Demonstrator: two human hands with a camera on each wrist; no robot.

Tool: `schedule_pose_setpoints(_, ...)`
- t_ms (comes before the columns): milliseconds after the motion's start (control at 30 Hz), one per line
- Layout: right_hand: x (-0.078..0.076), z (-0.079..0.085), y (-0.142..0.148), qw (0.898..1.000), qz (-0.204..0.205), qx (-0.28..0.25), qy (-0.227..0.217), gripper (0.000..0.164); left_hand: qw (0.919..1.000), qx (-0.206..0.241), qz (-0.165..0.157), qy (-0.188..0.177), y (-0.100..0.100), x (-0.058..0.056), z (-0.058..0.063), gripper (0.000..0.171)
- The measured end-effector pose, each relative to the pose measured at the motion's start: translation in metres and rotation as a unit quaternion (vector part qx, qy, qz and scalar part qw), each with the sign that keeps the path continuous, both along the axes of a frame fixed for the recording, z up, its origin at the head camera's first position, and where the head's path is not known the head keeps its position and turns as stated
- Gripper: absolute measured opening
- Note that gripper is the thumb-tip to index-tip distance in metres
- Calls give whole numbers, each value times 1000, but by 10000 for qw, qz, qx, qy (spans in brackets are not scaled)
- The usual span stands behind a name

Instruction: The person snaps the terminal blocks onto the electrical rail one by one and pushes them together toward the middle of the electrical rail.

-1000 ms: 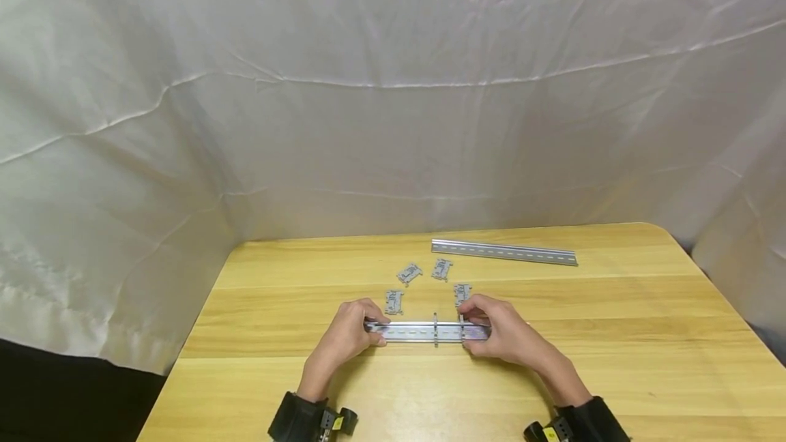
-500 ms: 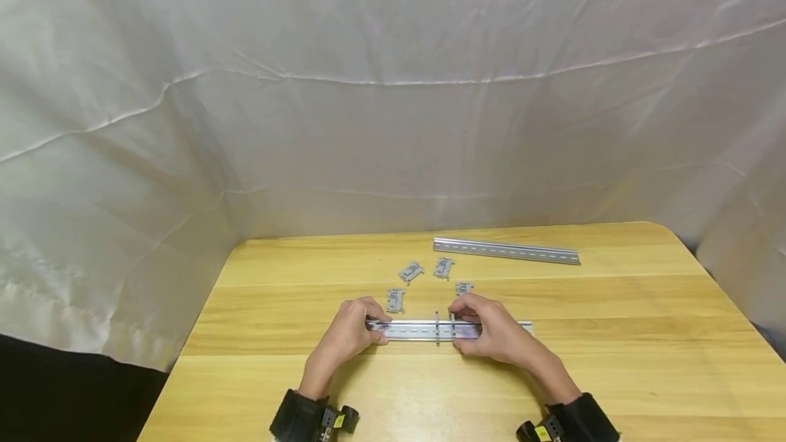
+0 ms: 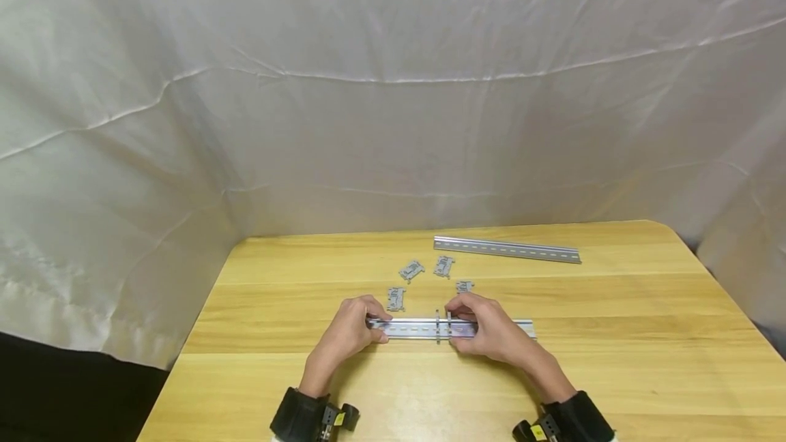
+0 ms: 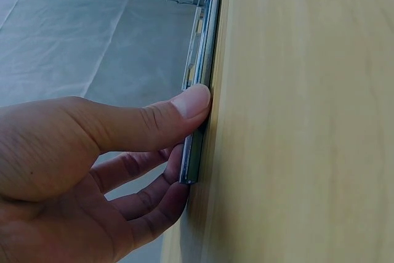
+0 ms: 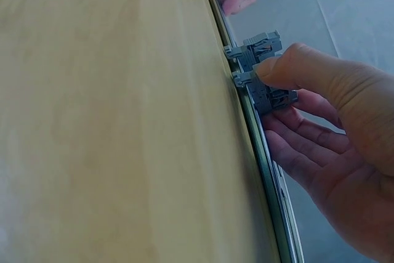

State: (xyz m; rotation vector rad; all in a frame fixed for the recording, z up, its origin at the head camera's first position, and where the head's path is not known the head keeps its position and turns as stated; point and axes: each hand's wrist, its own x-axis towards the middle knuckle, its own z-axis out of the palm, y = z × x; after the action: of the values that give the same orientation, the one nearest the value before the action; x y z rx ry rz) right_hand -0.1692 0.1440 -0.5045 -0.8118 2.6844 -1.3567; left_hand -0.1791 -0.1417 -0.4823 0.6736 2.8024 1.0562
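Yellowish wood tops the table, where a near rail lies with a far rail at its one o'clock. I see the left hand gripping the near rail's nine-o'clock end, and the right hand pinching a grey block on it, another block just beside at nine o'clock.

Downward head view, close wrist views, shared rail

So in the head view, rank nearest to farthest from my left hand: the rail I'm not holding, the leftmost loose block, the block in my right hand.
From your left hand:
1. Leftmost loose block: just beyond, slightly right.
2. Held block: farther right, on the gripped rail.
3. Unheld rail: back and right.
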Motion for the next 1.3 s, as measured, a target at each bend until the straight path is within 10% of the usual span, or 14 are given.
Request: schedule_pose_setpoints(1300,3,5,-2,9997,161,5,159,63,10000,9,28,-18,0,-1,-2,30)
